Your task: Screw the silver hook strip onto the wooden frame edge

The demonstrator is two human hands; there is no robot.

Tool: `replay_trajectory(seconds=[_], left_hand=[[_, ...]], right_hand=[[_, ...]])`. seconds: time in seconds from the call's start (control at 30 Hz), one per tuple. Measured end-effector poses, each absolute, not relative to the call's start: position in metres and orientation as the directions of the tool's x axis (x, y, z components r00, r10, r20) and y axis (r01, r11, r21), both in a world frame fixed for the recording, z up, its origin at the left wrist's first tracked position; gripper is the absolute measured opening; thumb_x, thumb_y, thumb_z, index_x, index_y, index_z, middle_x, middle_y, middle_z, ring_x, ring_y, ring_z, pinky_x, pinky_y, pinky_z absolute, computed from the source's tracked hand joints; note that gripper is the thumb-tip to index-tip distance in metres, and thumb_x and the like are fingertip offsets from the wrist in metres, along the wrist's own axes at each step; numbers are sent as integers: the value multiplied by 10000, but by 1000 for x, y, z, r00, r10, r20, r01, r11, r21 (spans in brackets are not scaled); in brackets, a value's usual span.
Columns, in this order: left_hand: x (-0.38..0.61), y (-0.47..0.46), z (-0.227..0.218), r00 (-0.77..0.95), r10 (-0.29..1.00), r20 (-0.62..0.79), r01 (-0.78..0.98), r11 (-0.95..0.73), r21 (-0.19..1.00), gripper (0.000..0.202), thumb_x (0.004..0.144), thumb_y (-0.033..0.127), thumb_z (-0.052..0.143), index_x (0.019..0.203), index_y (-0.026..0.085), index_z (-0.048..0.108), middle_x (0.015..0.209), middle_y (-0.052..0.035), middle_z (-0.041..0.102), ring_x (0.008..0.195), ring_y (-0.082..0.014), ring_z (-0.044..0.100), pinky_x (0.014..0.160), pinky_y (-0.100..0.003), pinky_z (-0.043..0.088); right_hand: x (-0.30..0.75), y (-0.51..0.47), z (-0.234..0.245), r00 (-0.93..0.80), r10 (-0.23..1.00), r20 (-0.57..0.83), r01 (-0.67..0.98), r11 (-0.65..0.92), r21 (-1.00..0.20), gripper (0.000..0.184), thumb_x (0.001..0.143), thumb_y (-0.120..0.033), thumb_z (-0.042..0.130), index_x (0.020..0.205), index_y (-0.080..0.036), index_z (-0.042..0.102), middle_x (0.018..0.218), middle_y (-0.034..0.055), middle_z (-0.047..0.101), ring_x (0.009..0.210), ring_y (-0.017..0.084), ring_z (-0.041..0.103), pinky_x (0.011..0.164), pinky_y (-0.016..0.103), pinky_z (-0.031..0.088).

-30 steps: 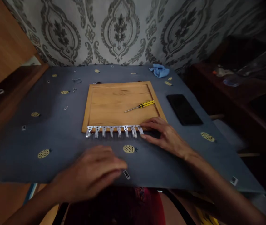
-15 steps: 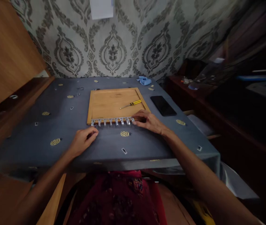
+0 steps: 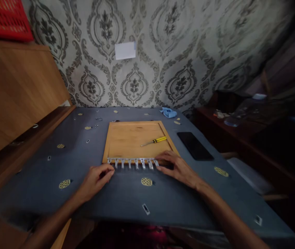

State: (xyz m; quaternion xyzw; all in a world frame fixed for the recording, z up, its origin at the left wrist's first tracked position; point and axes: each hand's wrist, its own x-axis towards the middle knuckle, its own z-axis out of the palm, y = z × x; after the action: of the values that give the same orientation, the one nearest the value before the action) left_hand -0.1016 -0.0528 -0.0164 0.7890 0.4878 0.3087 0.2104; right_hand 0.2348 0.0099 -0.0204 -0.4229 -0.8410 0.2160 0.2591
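Note:
A metal hook rack (image 3: pixel 136 163), a thin silvery strip with several hanging hooks, lies along the near edge of a light wooden framed board (image 3: pixel 134 135). My left hand (image 3: pixel 97 180) is at the rack's left end, fingers curled together with the tips at the outermost hook. Its exact grip is partly hidden by the fingers. At the other end, my right hand (image 3: pixel 178 168) has thumb and forefinger around the last hook. A screwdriver (image 3: pixel 154 141) with a yellow and black handle rests on the board, its shaft pointing left.
Right of the board lies a black phone (image 3: pixel 194 146). A crumpled blue cloth (image 3: pixel 168 112) sits at the back of the cloth-covered table (image 3: pixel 173 204). Small metal bits (image 3: pixel 96 126) lie at the back left. Beyond the table's right side stands a clear plastic bottle (image 3: pixel 243 110).
My view has tilted up, so everything appears lower and the wall shows more. Both hands stay at the two ends of the hook rack.

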Motion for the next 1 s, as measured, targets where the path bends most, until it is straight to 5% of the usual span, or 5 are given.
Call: replay_trajectory(seconds=[0.17, 0.33, 0.47, 0.73, 1.0], left_hand=[[-68, -4, 9, 376, 883, 281, 690, -469, 552, 209, 936, 245, 456, 819, 169, 612, 653, 18, 612, 594, -112, 564, 567, -207, 409], [1, 53, 19, 525, 826, 204, 752, -563, 342, 181, 872, 264, 607, 1013, 151, 609, 1046, -101, 664, 1026, -248, 598, 856, -352, 475], [36, 84, 13, 563, 821, 98, 792, -569, 222, 259, 891, 253, 561, 1085, 83, 587, 1073, -184, 645, 1032, -324, 601, 827, -446, 501], [28, 95, 8, 609, 793, 4, 776, -597, 201, 295, 849, 42, 449, 1097, 112, 593, 1033, -149, 669, 919, -261, 659, 710, -367, 523], [-43, 127, 6, 484, 872, 77, 833, -485, 265, 159, 939, 231, 527, 1059, 209, 628, 1025, -37, 688, 948, -170, 643, 836, -304, 519]], right_hand=[[234, 8, -18, -480, 847, 228, 616, 511, -600, 317, 856, -463, 600, 1040, -227, 703, 1022, 92, 671, 973, 253, 635, 875, 445, 525], [237, 10, -24, -432, 882, 189, 670, 454, -587, 394, 822, -548, 596, 1049, -250, 715, 1074, 100, 676, 1005, 272, 648, 902, 478, 535], [240, 13, -29, -441, 869, 224, 675, 486, -556, 377, 828, -551, 589, 1029, -258, 718, 1056, 93, 694, 976, 269, 673, 860, 452, 568], [246, 19, -41, -485, 803, 347, 652, 596, -468, 379, 809, -548, 616, 1054, -278, 717, 1031, 90, 716, 910, 273, 711, 761, 425, 621], [259, 22, -68, -453, 827, 333, 669, 562, -486, 409, 790, -547, 632, 1124, -320, 693, 1078, 73, 702, 964, 285, 694, 815, 419, 608]])
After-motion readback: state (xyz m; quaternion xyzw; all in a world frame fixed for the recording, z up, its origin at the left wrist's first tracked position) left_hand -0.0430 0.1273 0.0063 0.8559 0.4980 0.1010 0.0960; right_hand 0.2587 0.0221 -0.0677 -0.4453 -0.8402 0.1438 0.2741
